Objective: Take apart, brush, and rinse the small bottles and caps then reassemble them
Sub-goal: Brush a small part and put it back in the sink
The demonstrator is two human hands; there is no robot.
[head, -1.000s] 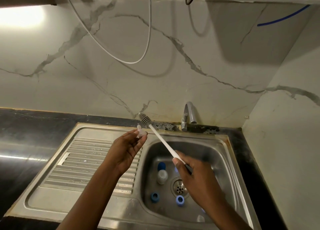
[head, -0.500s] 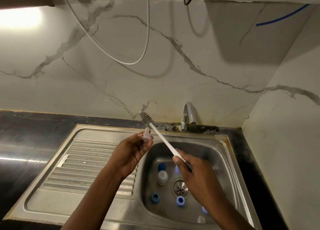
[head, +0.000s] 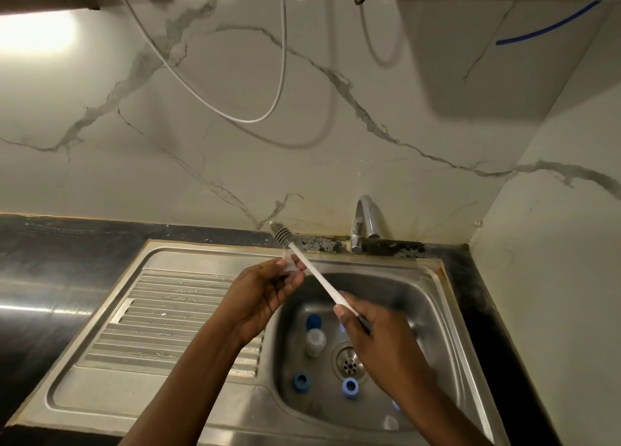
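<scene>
1. We see the left hand (head: pixel 265 297) pinching a small clear piece (head: pixel 289 265) between thumb and fingertips. We cannot tell whether it is a bottle or part of a cap.
2. The right hand (head: pixel 379 344) holds the brush (head: pixel 316 274), fingers curled round the low end of its white handle and the thumb laid along the shaft.
3. From the right fingers the shaft slants up and away, passing just beside the left fingertips. We cannot tell if it touches the clear piece. The grey bristle head stands beyond those fingertips, outside the piece.
4. Below the right fingers, in the sink (head: pixel 433 311), a small bottle (head: pixel 315 339) with a blue cap lies beside the drain (head: pixel 349 361).
5. Two blue caps (head: pixel 300 382) rest on the basin floor between the forearms.
6. Beyond the right fingers stands the tap (head: pixel 364 220); left of the left fingers lies the ribbed drainboard (head: pixel 168 318).
</scene>
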